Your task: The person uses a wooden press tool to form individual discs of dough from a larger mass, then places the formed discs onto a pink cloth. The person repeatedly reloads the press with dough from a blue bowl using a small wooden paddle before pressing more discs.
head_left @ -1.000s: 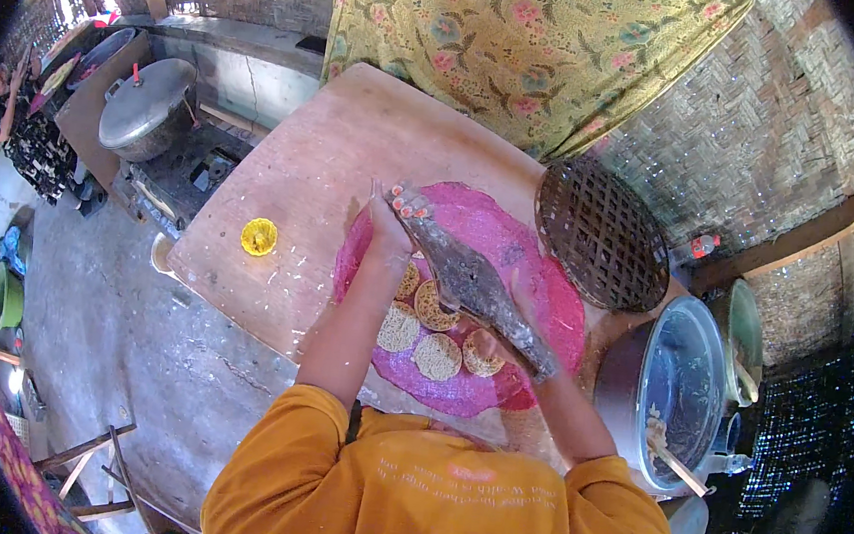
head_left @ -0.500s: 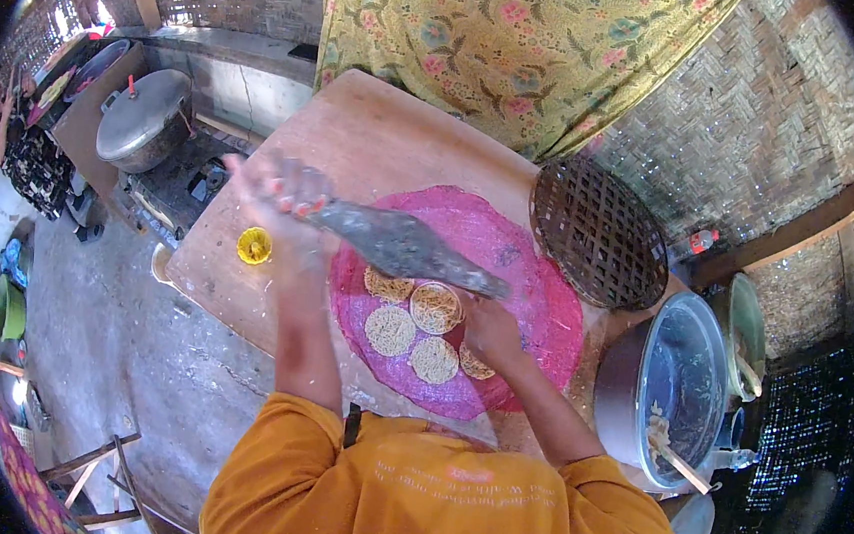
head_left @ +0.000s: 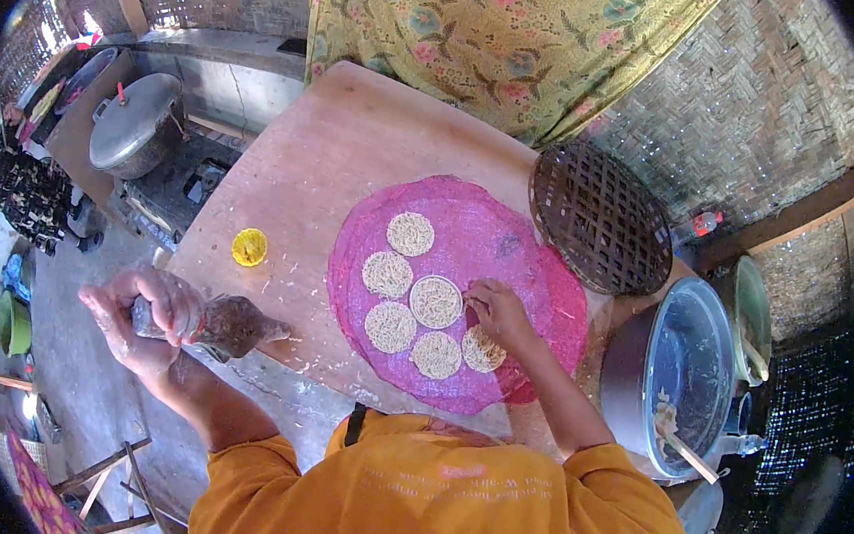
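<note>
My left hand (head_left: pixel 147 315) is closed around the gathered end of a grey, dough-smeared piping bag (head_left: pixel 232 327), held off the table's front-left edge. The bag's narrow end points right. My right hand (head_left: pixel 502 313) is over a pink mesh cloth (head_left: pixel 529 245), fingers bent in a pinch at the right side of a pale ring mould (head_left: pixel 413 313). Inside the ring lies a round of thin dough strands (head_left: pixel 437 300). Several similar dough rounds (head_left: pixel 390 326) curve around it. One round (head_left: pixel 482 352) is partly under my right hand.
A small yellow cup (head_left: pixel 249 247) stands on the wooden table (head_left: pixel 295 156). At right are a dark woven tray (head_left: pixel 601 221) and a large blue-rimmed tub (head_left: pixel 650 385) with a wooden-handled tool. A lidded pot (head_left: pixel 137 129) and another person (head_left: pixel 27 190) are far left.
My left hand has swung the piping bag away from over the cloth, down and left past the table edge. The dough rounds are uncovered. My right hand stays beside the ring.
</note>
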`<control>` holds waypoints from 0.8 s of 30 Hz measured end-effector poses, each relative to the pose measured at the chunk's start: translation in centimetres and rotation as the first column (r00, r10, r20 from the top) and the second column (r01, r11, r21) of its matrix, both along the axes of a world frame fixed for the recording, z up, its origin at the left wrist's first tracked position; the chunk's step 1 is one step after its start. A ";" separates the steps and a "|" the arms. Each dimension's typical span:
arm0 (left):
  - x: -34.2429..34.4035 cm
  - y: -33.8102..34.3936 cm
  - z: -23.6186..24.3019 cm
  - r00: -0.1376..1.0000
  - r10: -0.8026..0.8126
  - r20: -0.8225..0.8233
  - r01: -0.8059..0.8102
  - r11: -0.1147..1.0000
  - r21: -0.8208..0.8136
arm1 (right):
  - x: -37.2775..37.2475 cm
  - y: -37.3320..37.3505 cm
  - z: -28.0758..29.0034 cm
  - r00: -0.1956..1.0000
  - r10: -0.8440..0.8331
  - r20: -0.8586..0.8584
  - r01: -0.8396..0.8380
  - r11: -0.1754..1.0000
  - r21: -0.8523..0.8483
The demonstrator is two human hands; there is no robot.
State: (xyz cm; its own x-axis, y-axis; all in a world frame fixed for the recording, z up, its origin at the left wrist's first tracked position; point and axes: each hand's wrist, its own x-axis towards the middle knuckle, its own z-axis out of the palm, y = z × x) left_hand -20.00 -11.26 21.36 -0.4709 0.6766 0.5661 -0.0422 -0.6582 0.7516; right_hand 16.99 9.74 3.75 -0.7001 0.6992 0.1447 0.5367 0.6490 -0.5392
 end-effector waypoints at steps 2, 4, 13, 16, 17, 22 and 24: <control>-0.1 0.2 -0.5 0.998 -0.010 0.067 0.009 1.000 0.020 | 0.0 0.0 0.1 1.000 0.022 0.020 -0.023 0.999 0.045; -0.6 0.5 -0.6 0.990 -0.103 0.101 0.098 0.994 0.050 | 0.1 0.2 -0.2 0.999 0.030 0.037 -0.031 0.999 0.021; -2.2 0.1 -1.4 0.988 -0.090 0.125 0.078 0.992 0.098 | -0.9 -0.6 3.2 0.996 -0.063 -0.057 0.054 0.988 -0.142; -2.7 -0.2 -1.6 0.992 -0.059 0.113 0.050 0.995 0.084 | -1.6 -0.8 2.8 0.993 -0.061 -0.100 0.047 0.989 -0.139; -2.8 -0.1 -1.6 0.992 -0.077 0.097 0.070 0.994 0.081 | -1.9 -0.8 2.5 0.993 -0.064 -0.099 0.051 0.989 -0.136; -2.9 0.0 -1.6 0.987 -0.134 0.084 0.124 0.986 0.110 | -2.7 -0.6 1.1 0.996 -0.047 0.074 0.047 0.999 0.008; -2.8 0.0 -1.8 0.990 -0.113 0.081 0.104 0.989 0.107 | -2.6 -0.5 0.7 0.994 -0.081 0.069 0.081 0.997 0.006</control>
State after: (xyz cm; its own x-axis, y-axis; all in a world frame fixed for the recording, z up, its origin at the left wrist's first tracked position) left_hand -22.77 -11.28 19.58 -0.4485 0.6667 0.5953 -0.1798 -0.7197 0.6706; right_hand 14.35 9.22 4.47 -0.6495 0.7537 0.1003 0.6233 0.6033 -0.4975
